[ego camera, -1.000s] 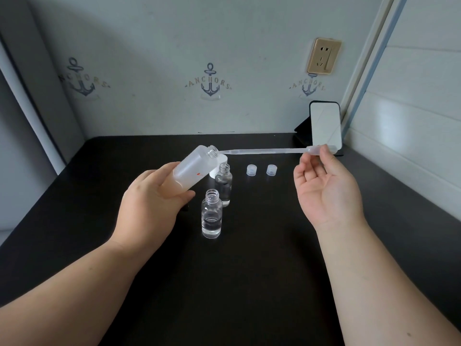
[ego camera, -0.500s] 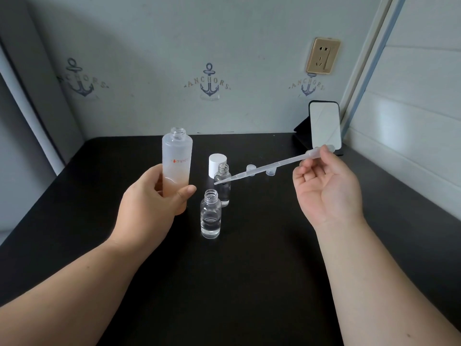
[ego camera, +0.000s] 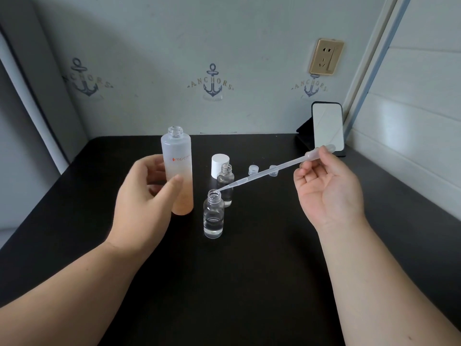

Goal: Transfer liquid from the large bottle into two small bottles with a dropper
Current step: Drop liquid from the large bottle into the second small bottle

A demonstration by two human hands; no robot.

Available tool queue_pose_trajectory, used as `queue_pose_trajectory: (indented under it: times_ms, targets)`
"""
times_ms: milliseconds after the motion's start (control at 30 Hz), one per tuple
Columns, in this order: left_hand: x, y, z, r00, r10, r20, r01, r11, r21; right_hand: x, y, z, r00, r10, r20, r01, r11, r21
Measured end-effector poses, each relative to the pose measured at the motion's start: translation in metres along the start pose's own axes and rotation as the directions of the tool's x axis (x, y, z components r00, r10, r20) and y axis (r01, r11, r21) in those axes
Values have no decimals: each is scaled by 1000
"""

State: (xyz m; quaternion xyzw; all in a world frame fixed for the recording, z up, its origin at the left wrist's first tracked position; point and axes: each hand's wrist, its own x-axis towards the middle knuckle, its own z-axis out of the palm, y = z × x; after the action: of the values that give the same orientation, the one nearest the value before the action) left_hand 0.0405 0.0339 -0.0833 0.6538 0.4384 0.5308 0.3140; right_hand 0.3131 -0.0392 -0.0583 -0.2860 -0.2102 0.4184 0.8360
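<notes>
Gripping the "mpcar…" bottle (ego camera: 177,171), left hand (ego camera: 147,198); right hand (ego camera: 329,188) pinches dropper (ego camera: 269,174).

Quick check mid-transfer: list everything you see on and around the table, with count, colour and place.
large bottle: 1, frosted white fading to peach, upright, uncapped, left of centre
small bottles: 2, clear glass, uncapped, centre, one behind the other
dropper: 1, translucent, tip at the nearer small bottle's mouth
white cap: 1, behind the small bottles
small caps: 2, translucent, back centre
phone: 1, black-framed, propped at back right
table: 1, black
wall socket: 1, gold
left hand: grip on the large bottle
right hand: pinches the dropper bulb
</notes>
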Motion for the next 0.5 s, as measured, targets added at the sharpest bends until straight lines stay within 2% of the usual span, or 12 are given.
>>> queue_pose_trajectory:
  times_ms: [100,233,367,500]
  targets:
    - [-5,7,-6,984,155,-88,-150,987,63,0,0,-1,1000,-3,13,3,1000,-8]
    - [-12,14,-11,951,292,-103,-275,949,151,0,0,-1,1000,-2,23,2,1000,-2]
    - [-17,15,-10,960,274,59,-279,954,108,0,0,-1,999,-13,46,13,1000,-4]
    - [-16,13,-6,923,260,285,-306,943,131,0,-1,0,998,-12,56,13,1000,-5]
